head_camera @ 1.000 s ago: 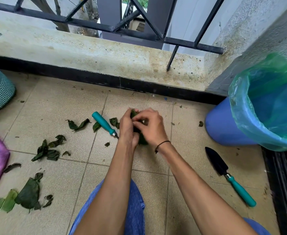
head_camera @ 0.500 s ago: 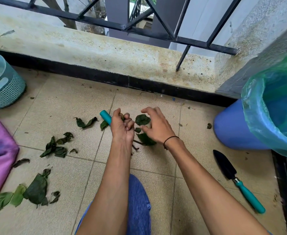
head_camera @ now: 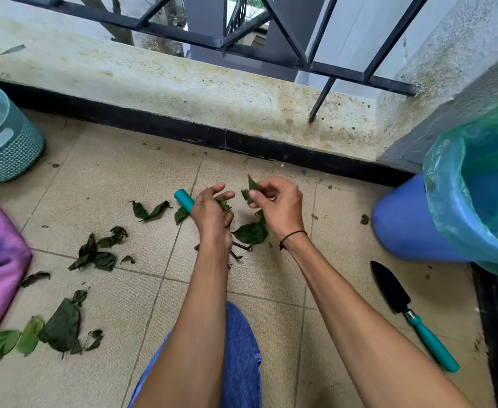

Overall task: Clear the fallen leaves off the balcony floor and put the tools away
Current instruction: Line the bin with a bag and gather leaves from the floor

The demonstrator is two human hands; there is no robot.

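Green leaf fragment (head_camera: 252,187) pinched between thumb and curled fingers of right hand (head_camera: 277,209), raised above the tiled floor (head_camera: 271,290). Left hand (head_camera: 212,214) curled around a small bunch of leaves (head_camera: 222,204), its wrist covering all but the end of a teal tool handle (head_camera: 184,200). Larger leaf (head_camera: 252,232) lies on the floor between and just below both hands; black trowel (head_camera: 401,304) well apart at right, near the lined blue bin (head_camera: 412,225).

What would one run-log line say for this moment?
left hand: holds leaves | right hand: pinches leaf | trowel: on floor, untouched | bin: right
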